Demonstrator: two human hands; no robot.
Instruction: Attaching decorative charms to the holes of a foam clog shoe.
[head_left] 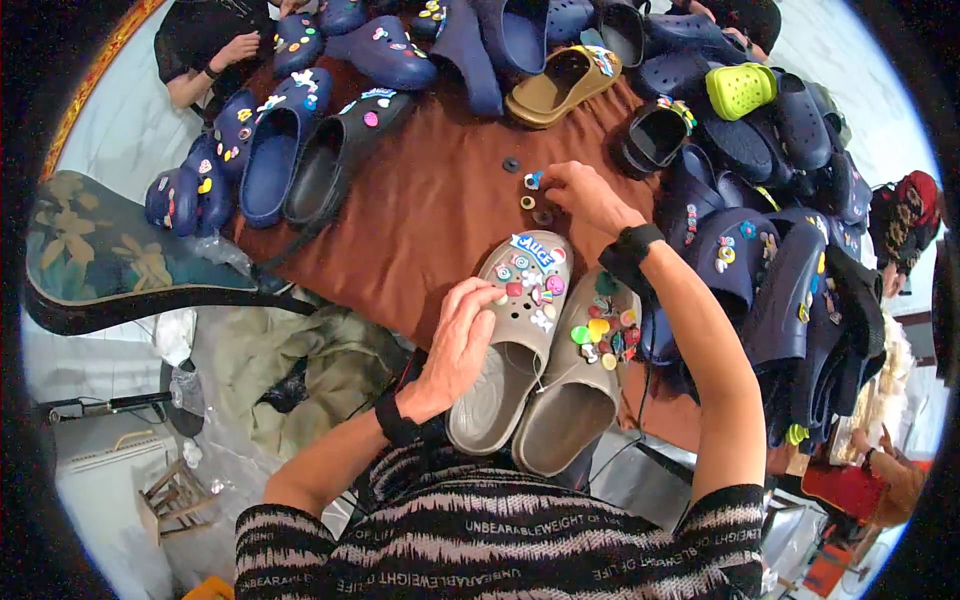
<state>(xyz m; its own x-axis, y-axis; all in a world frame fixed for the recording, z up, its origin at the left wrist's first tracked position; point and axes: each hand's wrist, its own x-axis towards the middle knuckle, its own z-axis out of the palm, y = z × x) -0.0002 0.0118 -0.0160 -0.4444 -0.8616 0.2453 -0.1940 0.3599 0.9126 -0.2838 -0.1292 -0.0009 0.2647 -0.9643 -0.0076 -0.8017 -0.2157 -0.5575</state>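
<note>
The right hand (580, 195) reaches out over the rust-brown cloth (420, 220), its fingers curled together and the fingertips pinched on a small blue-and-white shoe charm (533, 180); how firmly it is held cannot be told at this size. Just under those fingertips lie three more small round charms (527, 203), and a dark round button-like piece (511, 164) sits a little beyond them, apart from the hand. A black band wraps the right wrist.

Nearer the body from that pinch, the left hand (462, 335) lies flat and loosely spread on the near-side edge of a grey-beige foam clog (515, 330), fingertips touching the upper beside its cluster of coloured charms; it grips nothing between the fingers. Touching that clog on the side towards the right arm is its pair, a second grey-beige foam clog (580, 390), also studded with bright charms, lying under the right forearm.

Further out from the pinching hand, an olive-tan clog (562, 85) rests on the far part of the cloth, with a black clog (652, 135) just beside the hand. Beyond the right wrist, a heap of navy-blue clogs (780, 260) is piled up, with a lime-green clog (740, 90) on top of it. On the opposite side, well apart from both hands, a row of navy and black clogs (290, 150) lines the cloth's edge, and another person's hand (235, 48) rests past them.
</note>
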